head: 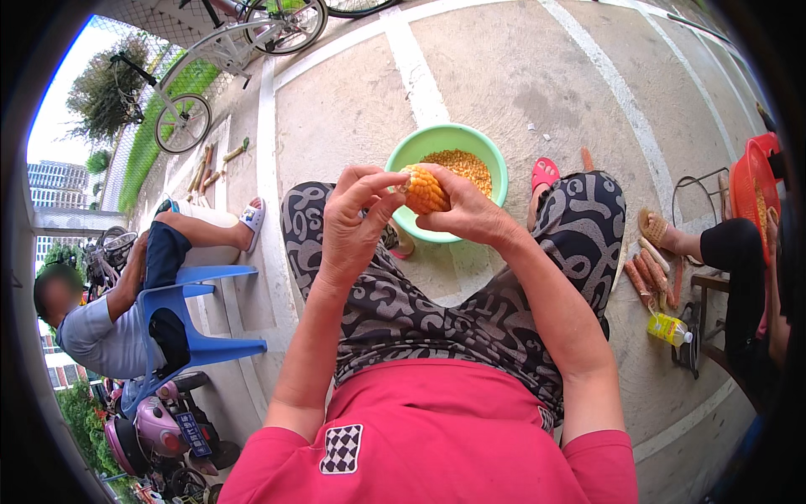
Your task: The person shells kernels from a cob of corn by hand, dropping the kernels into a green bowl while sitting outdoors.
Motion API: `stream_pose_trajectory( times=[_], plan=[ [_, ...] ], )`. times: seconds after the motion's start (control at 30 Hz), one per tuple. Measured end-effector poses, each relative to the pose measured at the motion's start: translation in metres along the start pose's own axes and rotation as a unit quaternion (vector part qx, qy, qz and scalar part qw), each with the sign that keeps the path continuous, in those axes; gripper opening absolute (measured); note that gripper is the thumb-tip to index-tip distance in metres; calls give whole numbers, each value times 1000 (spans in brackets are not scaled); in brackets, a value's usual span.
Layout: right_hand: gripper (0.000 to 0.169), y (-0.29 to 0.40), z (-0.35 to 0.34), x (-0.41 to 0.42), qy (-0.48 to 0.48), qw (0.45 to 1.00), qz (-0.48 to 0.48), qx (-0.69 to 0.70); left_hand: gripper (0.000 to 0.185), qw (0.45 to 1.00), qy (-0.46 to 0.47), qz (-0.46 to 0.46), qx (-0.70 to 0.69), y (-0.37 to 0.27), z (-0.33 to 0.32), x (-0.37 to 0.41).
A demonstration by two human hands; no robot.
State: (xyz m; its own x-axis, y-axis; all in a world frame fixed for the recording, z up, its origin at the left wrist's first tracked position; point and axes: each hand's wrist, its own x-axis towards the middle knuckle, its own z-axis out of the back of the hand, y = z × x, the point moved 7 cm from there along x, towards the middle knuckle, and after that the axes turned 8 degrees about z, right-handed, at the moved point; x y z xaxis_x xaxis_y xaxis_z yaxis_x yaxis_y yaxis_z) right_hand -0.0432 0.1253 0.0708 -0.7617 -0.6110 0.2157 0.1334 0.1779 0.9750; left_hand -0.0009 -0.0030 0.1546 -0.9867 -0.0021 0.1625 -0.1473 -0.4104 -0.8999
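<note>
An ear of yellow corn (428, 191) is held over a light green plastic basin (403, 146). My right hand (469, 205) wraps its fingers and thumb around the ear. At the pale, bared end of the ear, my left hand (362, 217) pinches with thumb and index finger. Most of the ear still carries kernels. Loose corn kernels (463, 165) lie in the basin, which stands on the ground between my feet. My hands hide part of its near side.
To the left, a person sits on a blue plastic chair (195, 315). At right, another person sits by a red basket (746, 183). Bare corn cobs (648, 274) and a bottle of yellow drink (669, 329) lie on the ground. A bicycle (182, 120) and a pink scooter (154, 428) are parked left.
</note>
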Motion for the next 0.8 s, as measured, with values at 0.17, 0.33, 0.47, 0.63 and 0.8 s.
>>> stream_pose_trajectory(
  times=[0.17, 0.33, 0.47, 0.63, 0.8],
  plan=[
    [64, 0, -6, -2, 37, 999, -34, -11, 26, 988, 59, -38, 135, -14, -3, 5],
    [54, 1, -5, -2, 38, 991, -40, -119, 21, 970, 138, -51, 194, -9, -8, 13],
    [49, -9, -6, -2, 49, 989, -28, -140, 21, 943, 202, -108, 243, -10, -12, 19],
    [49, -14, -10, -1, 73, 987, -39, -138, 25, 917, 280, -136, 248, -4, -16, 23],
    [53, -27, -14, -3, 105, 980, -37, -163, 30, 873, 379, -110, 285, 20, -31, 25]
  ],
)
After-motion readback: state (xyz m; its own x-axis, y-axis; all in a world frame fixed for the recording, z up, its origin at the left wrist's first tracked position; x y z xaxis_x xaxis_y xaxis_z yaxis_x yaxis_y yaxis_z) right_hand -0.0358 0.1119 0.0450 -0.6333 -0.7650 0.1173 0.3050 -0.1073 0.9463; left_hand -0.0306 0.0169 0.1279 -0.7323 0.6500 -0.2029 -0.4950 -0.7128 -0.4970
